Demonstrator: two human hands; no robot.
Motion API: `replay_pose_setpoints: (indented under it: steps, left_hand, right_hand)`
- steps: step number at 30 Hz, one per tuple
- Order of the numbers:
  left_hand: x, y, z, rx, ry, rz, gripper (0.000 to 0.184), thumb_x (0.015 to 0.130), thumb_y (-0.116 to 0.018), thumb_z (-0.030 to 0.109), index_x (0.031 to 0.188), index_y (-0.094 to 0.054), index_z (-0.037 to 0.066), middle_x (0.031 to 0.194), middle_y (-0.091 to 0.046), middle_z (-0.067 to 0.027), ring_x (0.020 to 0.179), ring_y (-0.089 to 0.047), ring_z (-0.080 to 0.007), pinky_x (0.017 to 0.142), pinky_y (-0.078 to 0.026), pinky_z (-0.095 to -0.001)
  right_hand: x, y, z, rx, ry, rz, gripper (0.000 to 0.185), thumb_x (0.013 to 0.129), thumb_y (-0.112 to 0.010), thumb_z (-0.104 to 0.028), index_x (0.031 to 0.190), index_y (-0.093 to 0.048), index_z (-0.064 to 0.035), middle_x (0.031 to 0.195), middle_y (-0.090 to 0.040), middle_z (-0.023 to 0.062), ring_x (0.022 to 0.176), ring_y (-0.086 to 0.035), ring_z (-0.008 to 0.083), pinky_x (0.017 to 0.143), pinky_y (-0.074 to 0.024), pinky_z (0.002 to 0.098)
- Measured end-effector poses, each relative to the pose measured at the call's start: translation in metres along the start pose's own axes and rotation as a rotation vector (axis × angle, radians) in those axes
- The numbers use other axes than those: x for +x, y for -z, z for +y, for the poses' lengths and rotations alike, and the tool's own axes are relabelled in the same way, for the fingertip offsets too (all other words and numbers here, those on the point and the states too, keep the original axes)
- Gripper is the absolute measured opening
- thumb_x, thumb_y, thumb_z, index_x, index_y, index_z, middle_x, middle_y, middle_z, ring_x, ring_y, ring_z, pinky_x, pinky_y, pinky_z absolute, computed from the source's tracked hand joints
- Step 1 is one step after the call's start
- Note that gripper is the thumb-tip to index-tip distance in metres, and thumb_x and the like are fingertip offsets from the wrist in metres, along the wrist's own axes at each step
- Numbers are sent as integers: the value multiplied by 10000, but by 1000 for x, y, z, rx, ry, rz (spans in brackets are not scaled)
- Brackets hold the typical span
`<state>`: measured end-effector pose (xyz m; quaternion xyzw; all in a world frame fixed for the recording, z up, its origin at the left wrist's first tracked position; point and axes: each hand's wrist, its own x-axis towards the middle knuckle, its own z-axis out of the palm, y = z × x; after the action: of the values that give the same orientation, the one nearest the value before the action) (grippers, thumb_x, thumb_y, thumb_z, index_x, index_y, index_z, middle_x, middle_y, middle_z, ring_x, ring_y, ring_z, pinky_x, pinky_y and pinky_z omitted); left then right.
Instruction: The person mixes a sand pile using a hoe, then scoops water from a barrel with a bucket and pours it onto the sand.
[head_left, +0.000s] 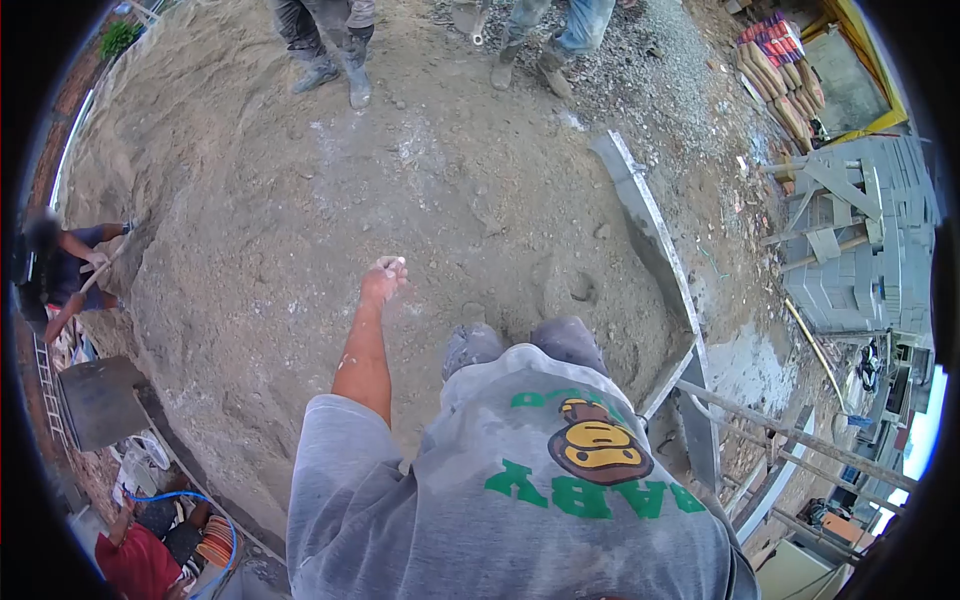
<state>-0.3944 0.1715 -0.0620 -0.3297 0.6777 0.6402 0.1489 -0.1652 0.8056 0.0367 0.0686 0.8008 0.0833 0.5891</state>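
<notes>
My left hand [383, 278] reaches out over the sandy, grey-brown ground [240, 230]. Its fingers are curled in and dusted with white; what they hold, if anything, is too small to make out. Pale patches mark the ground ahead of this hand. Nowhere in the frame does my right hand show. A grey shirt [560, 540] with a cartoon print covers my torso, and my dusty knees [570, 340] show past its hem.
Two people's legs [355, 60] [580, 30] stand ahead. At left, one person [80, 265] holds a long handle; another in red [135, 565] is lower left. A metal-edged board [655, 230], wooden poles [800, 455], stacked blocks [850, 270] and bags [775, 85] lie right.
</notes>
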Motion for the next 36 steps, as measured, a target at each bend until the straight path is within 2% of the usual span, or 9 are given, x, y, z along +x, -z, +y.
replay_pose_setpoints:
  steps: [4,8,9,11,20,27,29,31,36]
  left_hand:
    - [12,29,-38,-137,98,175,312,850,-550,316,1004,-566,45,789,-641,-30,653,-605,-116,612,-486,-258]
    - [37,18,-185,693,352,-7,296,853,-469,313,1011,-600,100,864,-656,-73,798,-631,-236,726,-495,-362]
    - [43,2,-242,421,458,82,311,833,-443,327,942,-637,110,939,-638,-106,893,-601,-293,774,-477,-404]
    - [-4,-30,-250,695,374,-63,380,871,-419,424,865,-621,101,797,-653,-10,648,-623,-144,579,-502,-353]
    - [-84,-81,-118,478,374,315,332,853,-500,381,931,-600,74,764,-623,-23,643,-590,-128,577,-482,-296]
    - [-23,-163,-147,56,358,718,285,835,-533,341,888,-601,69,771,-636,-48,628,-593,-163,599,-481,-296]
    - [-21,-212,-102,338,556,521,291,825,-542,353,885,-615,78,823,-643,-74,635,-597,-206,622,-487,-316]
    - [-5,-260,-93,307,388,338,468,823,-443,479,1061,-604,109,1060,-590,-159,1012,-549,-307,868,-423,-378]
    - [-44,-301,-30,-91,370,508,452,811,-486,478,1045,-593,106,1074,-584,-152,1013,-544,-299,860,-414,-372]
  right_hand:
    - [21,50,1,-98,26,23,312,716,-531,-293,902,-655,-75,942,-634,135,912,-608,269,771,-488,367]
    - [52,111,1,-181,60,51,320,712,-534,-295,902,-653,-67,941,-633,141,913,-607,271,772,-487,367]
    - [59,126,0,-196,70,56,322,711,-535,-296,901,-653,-65,941,-633,142,913,-606,272,773,-487,367]
    - [74,153,2,-224,88,61,325,709,-536,-297,901,-652,-61,940,-632,145,913,-606,273,773,-486,366]
    - [182,316,30,-511,242,103,343,700,-544,-302,900,-647,-43,939,-629,158,916,-604,278,776,-485,366]
    - [269,436,47,-682,352,147,358,692,-549,-306,899,-643,-30,937,-627,167,917,-603,283,779,-484,365]
    - [280,461,51,-706,362,153,362,690,-551,-307,899,-642,-26,937,-626,170,918,-602,284,779,-484,365]
    - [288,486,50,-743,378,173,366,688,-553,-308,899,-641,-22,936,-625,173,919,-602,285,780,-483,365]
    - [302,539,48,-878,389,174,378,683,-557,-311,898,-638,-12,935,-624,180,920,-601,288,782,-483,364]
